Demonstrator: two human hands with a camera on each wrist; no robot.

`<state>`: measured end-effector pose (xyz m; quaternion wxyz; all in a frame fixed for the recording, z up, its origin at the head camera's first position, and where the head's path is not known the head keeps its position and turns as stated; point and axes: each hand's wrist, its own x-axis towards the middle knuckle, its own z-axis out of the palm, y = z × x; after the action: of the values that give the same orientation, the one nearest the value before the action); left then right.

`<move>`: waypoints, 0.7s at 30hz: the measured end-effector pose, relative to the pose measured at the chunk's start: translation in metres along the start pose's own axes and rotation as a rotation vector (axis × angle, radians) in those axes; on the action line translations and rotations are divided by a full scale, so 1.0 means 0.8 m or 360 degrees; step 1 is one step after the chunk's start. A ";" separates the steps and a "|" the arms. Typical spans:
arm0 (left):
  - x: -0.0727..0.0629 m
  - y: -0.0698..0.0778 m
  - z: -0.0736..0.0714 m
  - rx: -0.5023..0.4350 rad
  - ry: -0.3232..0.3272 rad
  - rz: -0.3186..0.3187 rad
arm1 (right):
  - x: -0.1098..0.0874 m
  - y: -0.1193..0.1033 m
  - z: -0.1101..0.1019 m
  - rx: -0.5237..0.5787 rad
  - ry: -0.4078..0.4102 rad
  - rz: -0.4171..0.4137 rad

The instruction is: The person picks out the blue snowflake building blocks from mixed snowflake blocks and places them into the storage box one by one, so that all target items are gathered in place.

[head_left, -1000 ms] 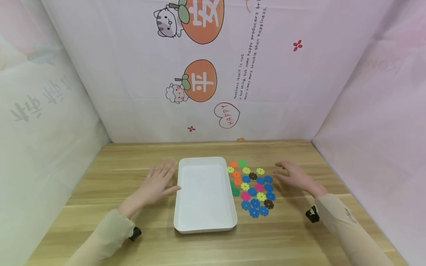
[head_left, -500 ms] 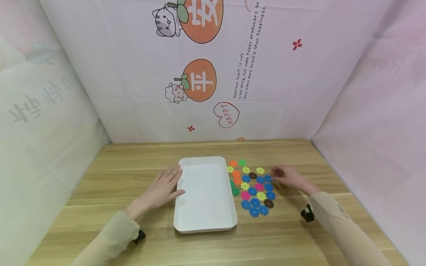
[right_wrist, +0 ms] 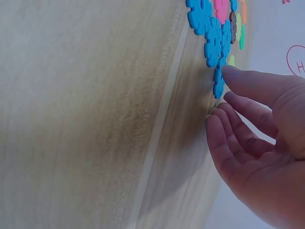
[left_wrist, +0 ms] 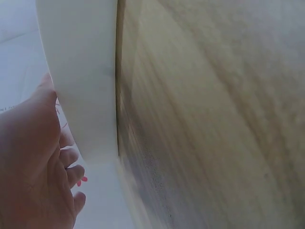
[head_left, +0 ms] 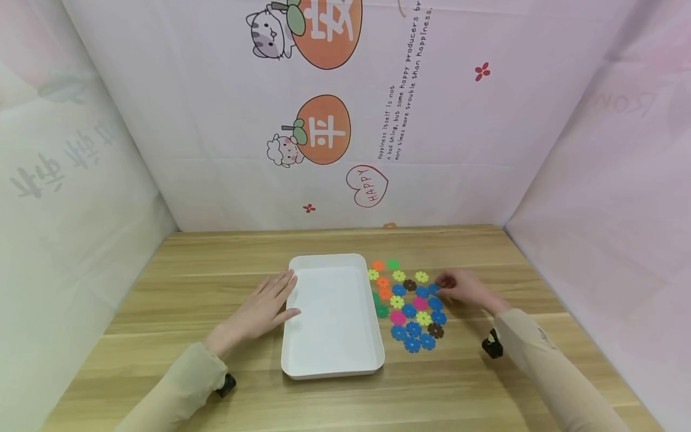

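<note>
A white rectangular tray (head_left: 332,318) lies on the table. My left hand (head_left: 259,309) rests on its left rim with fingers extended. In the left wrist view, the left hand (left_wrist: 33,152) shows its thumb at the rim of the tray (left_wrist: 83,71). To the tray's right lie flat, notched, flower-shaped plastic discs in blue, yellow, pink, orange, green and brown. My right hand (head_left: 463,287) is at their right edge, its fingertips by a blue disc (head_left: 434,289). In the right wrist view, the thumb of the right hand (right_wrist: 262,129) overlaps the nearest blue disc (right_wrist: 218,85), with a gap between thumb and fingers.
The wooden table (head_left: 227,396) is bounded by a printed cloth wall (head_left: 442,192) at the back and pale cloth walls on both sides. A brown disc (head_left: 435,330) and several blue discs (head_left: 412,344) lie at the near end of the group.
My left hand has moved right onto the tray's rim. My right hand has moved left to the blue disc, its fingers drawing closer together. The tray has stayed in place.
</note>
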<state>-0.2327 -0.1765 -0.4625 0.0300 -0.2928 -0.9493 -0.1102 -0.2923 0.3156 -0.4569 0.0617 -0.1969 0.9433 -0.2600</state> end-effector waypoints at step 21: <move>-0.001 -0.002 0.004 0.0073 -0.0026 -0.0008 | 0.008 -0.003 -0.003 0.0048 -0.0043 0.0114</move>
<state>-0.2324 -0.1774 -0.4656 0.0286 -0.2905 -0.9526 -0.0860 -0.2976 0.3124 -0.4538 0.0866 -0.1656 0.9448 -0.2693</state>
